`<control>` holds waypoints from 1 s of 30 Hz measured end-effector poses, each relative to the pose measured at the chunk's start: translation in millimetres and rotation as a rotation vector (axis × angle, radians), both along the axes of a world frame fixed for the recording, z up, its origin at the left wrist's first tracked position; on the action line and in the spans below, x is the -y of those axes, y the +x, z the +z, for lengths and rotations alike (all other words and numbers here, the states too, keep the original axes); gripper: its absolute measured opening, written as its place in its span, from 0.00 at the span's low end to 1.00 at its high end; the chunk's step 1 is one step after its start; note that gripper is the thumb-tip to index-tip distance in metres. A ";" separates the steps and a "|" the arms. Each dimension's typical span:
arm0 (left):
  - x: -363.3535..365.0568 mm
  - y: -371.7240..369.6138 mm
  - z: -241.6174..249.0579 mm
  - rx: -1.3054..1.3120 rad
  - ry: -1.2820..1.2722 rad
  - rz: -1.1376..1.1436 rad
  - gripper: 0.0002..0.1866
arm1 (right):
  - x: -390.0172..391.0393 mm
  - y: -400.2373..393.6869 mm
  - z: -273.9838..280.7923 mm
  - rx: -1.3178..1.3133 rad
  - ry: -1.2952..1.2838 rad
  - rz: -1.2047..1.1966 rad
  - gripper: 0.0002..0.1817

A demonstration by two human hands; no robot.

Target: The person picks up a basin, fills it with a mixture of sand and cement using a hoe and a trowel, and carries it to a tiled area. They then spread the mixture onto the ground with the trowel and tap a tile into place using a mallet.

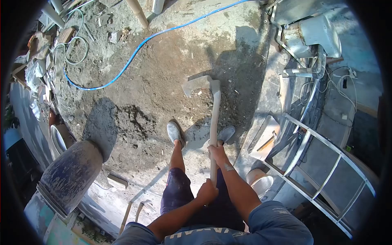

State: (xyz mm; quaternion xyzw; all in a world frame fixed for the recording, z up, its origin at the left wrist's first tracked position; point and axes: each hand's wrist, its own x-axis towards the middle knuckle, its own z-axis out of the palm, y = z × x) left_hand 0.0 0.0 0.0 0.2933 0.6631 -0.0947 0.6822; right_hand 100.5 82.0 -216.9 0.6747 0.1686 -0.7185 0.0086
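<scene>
- Left hand [207, 191] is closed around the end of a long pale wooden-handled hoe [213, 122]
- Right hand [217, 152] grips the handle further down
- The grey hoe blade rests on sandy ground beside a blue hose [134, 51]

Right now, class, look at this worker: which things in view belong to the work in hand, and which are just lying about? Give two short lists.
In use:
hoe, gripped on its handle by the left hand and the right hand
loose soil under its blade

Lying about:
blue hose
ladder
mixer drum
white bucket
grey hose coil
</scene>
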 end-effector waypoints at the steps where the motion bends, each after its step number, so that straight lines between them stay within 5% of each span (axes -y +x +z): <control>1: 12.0 4.3 17.5 0.021 -0.031 -0.007 0.22 | 14.2 -8.9 58.9 0.074 0.086 -0.165 0.14; 3: 10.3 0.8 48.6 0.102 -0.042 -0.043 0.22 | -5.1 -8.5 125.2 0.101 0.197 -0.208 0.15; 9: -2.0 -52.1 96.9 0.063 0.093 0.027 0.22 | -22.4 -55.0 156.0 -0.052 0.268 -0.181 0.23; 11: -35.0 -86.2 92.2 -0.016 0.246 0.049 0.21 | -71.8 -92.5 183.2 -0.026 0.370 0.015 0.27; 13: -82.8 -138.1 97.2 -0.095 0.428 0.067 0.21 | -93.0 -92.9 145.7 0.110 0.966 0.490 0.31; 14: -104.0 -167.3 95.7 -0.175 0.602 -0.018 0.21 | -106.9 -101.2 185.8 0.132 0.973 0.478 0.31; 16: -156.6 -226.0 93.5 -0.170 0.603 -0.036 0.22 | -124.8 -118.6 303.4 -0.078 0.566 0.247 0.33; 18: -203.3 -274.4 87.3 -0.239 0.671 -0.202 0.22 | -107.6 -85.9 334.4 -0.010 0.604 0.249 0.32; 22: -272.2 -367.0 22.9 -0.380 0.625 -0.435 0.17 | -8.2 41.1 356.9 0.274 0.598 0.167 0.30; 24: -300.8 -394.3 28.8 -0.363 0.591 -0.374 0.17 | 78.3 137.5 339.2 0.427 0.485 0.037 0.31; 26: -312.4 -402.9 52.3 -0.423 0.624 -0.287 0.17 | 161.1 178.8 381.5 0.739 0.398 0.053 0.28; 27: -320.8 -406.6 58.4 -0.491 0.631 -0.332 0.16 | 243.8 232.2 349.0 0.843 0.672 0.278 0.26; 28: -325.9 -402.9 70.1 -0.533 0.648 -0.292 0.19 | 275.4 232.1 369.3 0.951 0.486 0.097 0.26; 30: -353.3 -437.2 4.6 -0.649 0.864 -0.374 0.20 | 359.3 246.4 366.5 1.025 0.309 -0.197 0.25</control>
